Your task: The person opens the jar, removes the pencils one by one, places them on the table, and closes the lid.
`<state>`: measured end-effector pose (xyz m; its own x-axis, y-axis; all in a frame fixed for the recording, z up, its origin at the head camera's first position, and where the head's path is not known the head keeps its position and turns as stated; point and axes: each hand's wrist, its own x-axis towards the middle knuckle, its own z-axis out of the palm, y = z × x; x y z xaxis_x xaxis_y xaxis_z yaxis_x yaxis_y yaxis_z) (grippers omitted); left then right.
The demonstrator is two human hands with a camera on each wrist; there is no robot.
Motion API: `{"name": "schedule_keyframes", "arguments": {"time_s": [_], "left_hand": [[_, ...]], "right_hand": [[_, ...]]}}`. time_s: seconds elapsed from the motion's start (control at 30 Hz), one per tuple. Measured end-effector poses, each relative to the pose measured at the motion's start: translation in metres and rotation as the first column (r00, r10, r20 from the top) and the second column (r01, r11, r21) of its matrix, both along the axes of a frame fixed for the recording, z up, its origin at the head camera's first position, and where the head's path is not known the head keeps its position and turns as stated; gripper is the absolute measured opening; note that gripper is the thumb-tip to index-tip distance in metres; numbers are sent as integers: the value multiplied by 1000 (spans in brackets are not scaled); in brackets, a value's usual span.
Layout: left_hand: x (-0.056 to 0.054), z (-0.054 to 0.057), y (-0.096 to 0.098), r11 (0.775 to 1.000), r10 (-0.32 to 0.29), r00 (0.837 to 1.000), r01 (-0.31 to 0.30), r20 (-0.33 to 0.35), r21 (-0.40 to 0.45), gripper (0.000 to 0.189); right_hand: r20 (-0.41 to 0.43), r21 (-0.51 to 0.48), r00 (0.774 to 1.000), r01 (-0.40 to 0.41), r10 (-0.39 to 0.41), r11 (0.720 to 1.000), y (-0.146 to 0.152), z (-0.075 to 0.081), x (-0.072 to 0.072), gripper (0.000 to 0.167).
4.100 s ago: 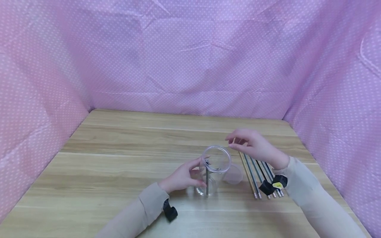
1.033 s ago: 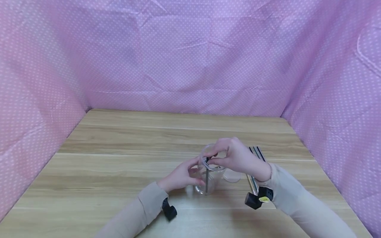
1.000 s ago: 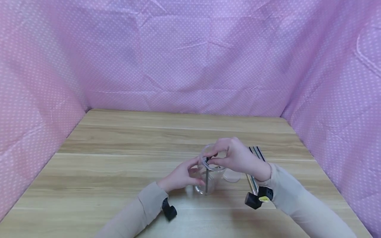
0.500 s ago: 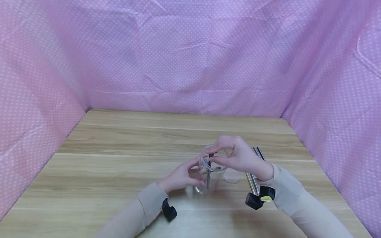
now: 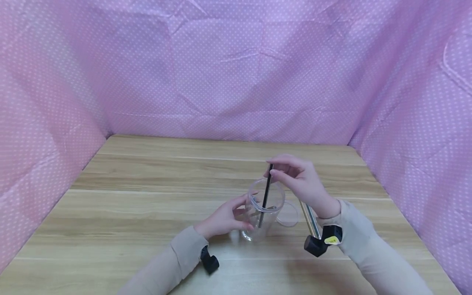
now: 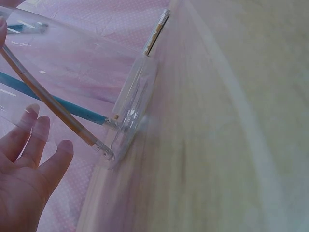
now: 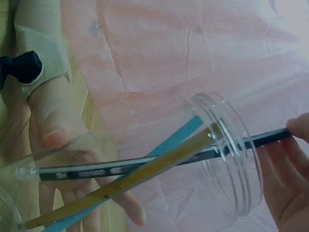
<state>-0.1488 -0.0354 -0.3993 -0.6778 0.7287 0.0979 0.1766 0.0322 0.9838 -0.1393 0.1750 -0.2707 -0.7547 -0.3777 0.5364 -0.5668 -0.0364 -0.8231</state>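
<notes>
- Compared with half a second ago, the dark pencil (image 5: pixel 266 192) is being raised by the right hand (image 5: pixel 304 182); its upper part is now being held above the rim of the clear jar (image 5: pixel 268 221), and more of a tilt is being shown.
- The jar is being kept in the same spot, right of centre in the lower half of the head view, by the left hand (image 5: pixel 223 219), whose thumb and fingers are being curved round its left side.
- Near its top, the dark pencil is being pinched between the right thumb and fingers; its lower part is being seen inside the jar.
- Pale lettering and a silvery end are being shown on it at the left of the right wrist view.
- There it is being crossed by a yellow pencil (image 7: pixel 164 158) and a teal pencil (image 7: pixel 178 135), both slanted within the jar.
- At the lower right of the head view, other pencils (image 5: pixel 307 220) are being partly hidden by the right hand; a clear disc (image 5: pixel 288 214) is being seen just beside the jar.
</notes>
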Motion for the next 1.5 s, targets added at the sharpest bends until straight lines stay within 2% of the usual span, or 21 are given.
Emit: {"name": "schedule_keyframes", "arguments": {"time_s": [0.1, 0.2, 0.47, 0.7, 0.87, 1.1, 1.3, 1.5], "left_hand": [[-3, -1, -3, 1000, -6, 1000, 6, 2, 2, 90], [-5, -1, -5, 1000, -14, 1000, 14, 0, 8, 90], [-13, -3, -12, 1000, -27, 1000, 27, 1, -8, 91], [-13, -3, -13, 1000, -28, 1000, 28, -3, -8, 91], [-12, -4, -12, 1000, -23, 1000, 23, -8, -16, 91], [-7, -4, -8, 1000, -10, 1000, 10, 2, -26, 90], [1, -4, 0, 999, 22, 1000, -21, 7, -36, 90], [9, -4, 8, 998, 49, 999, -48, 6, -36, 91]], "right_hand": [[32, -92, 999, 10, -7, 996, -5, 1, -3, 32], [58, -138, 997, 67, -60, 988, -9, 2, -7, 31], [102, -155, 984, 162, -147, 975, -17, 0, -16, 33], [185, -236, 978, 144, -101, 961, -14, -4, -23, 29], [208, -256, 973, 152, -99, 955, -11, -5, -24, 26], [239, -241, 965, 163, -104, 957, -5, 0, -26, 30], [308, -217, 942, 209, -137, 953, 4, 12, -35, 32], [378, -311, 923, 204, -76, 928, 17, 30, -44, 27]]}}
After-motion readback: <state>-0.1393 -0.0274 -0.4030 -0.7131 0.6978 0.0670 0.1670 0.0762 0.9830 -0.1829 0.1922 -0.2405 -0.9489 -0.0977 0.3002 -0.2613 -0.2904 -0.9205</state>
